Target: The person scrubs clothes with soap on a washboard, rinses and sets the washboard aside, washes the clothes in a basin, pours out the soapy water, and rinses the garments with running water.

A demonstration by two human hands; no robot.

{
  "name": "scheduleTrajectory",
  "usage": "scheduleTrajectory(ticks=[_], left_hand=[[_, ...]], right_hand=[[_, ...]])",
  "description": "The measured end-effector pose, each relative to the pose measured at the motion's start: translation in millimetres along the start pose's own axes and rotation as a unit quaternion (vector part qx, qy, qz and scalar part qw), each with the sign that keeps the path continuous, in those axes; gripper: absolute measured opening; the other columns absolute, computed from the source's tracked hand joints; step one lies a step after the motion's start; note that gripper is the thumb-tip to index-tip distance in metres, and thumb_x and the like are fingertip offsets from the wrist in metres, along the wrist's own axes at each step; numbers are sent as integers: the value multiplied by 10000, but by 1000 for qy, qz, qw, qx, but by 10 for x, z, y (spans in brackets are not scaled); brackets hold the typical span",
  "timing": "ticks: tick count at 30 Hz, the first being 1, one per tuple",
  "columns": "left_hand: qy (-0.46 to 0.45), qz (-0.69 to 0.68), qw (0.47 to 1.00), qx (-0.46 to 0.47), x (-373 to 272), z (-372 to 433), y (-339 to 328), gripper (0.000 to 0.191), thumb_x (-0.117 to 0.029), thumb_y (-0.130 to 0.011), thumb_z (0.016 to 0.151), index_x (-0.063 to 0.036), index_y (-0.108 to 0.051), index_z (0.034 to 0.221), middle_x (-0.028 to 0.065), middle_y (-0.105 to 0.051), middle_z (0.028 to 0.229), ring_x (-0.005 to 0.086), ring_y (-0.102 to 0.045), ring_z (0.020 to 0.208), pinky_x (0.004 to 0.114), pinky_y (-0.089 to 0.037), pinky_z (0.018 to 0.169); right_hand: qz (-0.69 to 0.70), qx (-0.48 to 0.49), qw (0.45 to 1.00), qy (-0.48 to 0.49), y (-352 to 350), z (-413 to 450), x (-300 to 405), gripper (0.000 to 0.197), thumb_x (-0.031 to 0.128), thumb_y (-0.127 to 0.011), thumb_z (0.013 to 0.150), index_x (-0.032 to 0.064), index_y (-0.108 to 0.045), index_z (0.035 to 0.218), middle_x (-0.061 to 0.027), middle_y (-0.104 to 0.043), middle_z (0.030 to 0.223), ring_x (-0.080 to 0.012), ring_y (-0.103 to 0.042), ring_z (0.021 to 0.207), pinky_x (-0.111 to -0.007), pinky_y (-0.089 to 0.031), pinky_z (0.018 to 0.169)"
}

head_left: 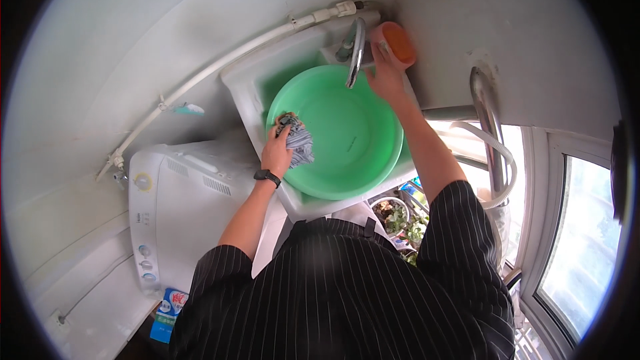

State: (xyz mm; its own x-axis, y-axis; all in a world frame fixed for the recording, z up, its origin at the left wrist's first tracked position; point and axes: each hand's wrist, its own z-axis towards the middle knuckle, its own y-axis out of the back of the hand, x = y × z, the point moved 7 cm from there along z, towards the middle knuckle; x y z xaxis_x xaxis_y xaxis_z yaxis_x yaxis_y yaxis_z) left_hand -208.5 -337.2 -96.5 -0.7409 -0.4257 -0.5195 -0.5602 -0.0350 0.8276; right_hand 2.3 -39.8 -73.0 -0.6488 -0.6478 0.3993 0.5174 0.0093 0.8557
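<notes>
My left hand (280, 147) grips a crumpled grey striped cloth (300, 145) at the left side of a round green plastic basin (340, 115). The basin sits in a white sink (245, 105), and dark marks show on its bottom. My right hand (389, 77) reaches past the basin's back right rim. Its fingers are at a pink container with an orange inside (400, 45) in the sink's back corner. Whether they grasp it or only touch it is not clear. A curved chrome faucet (357, 52) arches over the basin, just left of my right hand.
A white Haier washing machine (200, 210) stands on the left, with a blue detergent bag (167, 315) near its front. A white pipe (220, 67) runs along the wall. To the right are a metal pipe (485, 95), a ribbed hose (510, 160), a window (575, 240) and potted plants (395, 217).
</notes>
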Motion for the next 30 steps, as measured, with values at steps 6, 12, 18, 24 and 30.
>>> scheduleTrajectory(ticks=[6, 12, 18, 24, 30], left_hand=[[-69, 59, 995, 43, -251, -108, -36, 753, 2, -597, 818, -227, -396, 1506, 162, -479, 1452, 374, -682, 926, 441, -589, 748], [-60, 136, 986, 80, -320, -271, -113, 669, -3, -531, 846, -206, -439, 1477, 207, -446, 1509, 377, -702, 806, 443, -583, 692], [-20, 65, 994, 90, -359, -466, 59, 501, 7, -529, 833, -127, -561, 1315, 171, -624, 1249, 400, -667, 879, 485, -553, 751], [-15, 31, 997, 67, -687, -442, 416, 444, 23, -560, 797, -87, -594, 1226, 151, -641, 1115, 403, -647, 933, 491, -538, 787], [-28, 57, 992, 106, -640, -519, 478, 494, 14, -561, 799, -93, -591, 1280, 157, -639, 1199, 396, -653, 964, 483, -544, 820]], right_hand=[[-33, 131, 990, -36, -305, 470, 15, 635, 201, -631, 845, 77, -472, 1447, -118, -510, 1448, -310, -517, 1304, -508, -418, 1079], [-80, 54, 995, 23, -197, 215, 57, 598, 210, -615, 865, 121, -491, 1443, -97, -518, 1446, -290, -559, 1249, -515, -444, 1051], [11, 205, 972, -114, -431, -291, -91, 611, 261, -625, 893, 144, -462, 1470, -70, -420, 1549, -325, -499, 1318, -508, -412, 1099], [-120, 145, 982, -19, -208, -483, 40, 648, 260, -669, 873, 153, -456, 1475, -98, -382, 1570, -374, -400, 1392, -472, -403, 1124], [81, 139, 985, -68, 366, -1316, 440, 596, 180, -702, 851, 130, -514, 1415, -174, -435, 1501, -399, -443, 1351, -479, -425, 1101]])
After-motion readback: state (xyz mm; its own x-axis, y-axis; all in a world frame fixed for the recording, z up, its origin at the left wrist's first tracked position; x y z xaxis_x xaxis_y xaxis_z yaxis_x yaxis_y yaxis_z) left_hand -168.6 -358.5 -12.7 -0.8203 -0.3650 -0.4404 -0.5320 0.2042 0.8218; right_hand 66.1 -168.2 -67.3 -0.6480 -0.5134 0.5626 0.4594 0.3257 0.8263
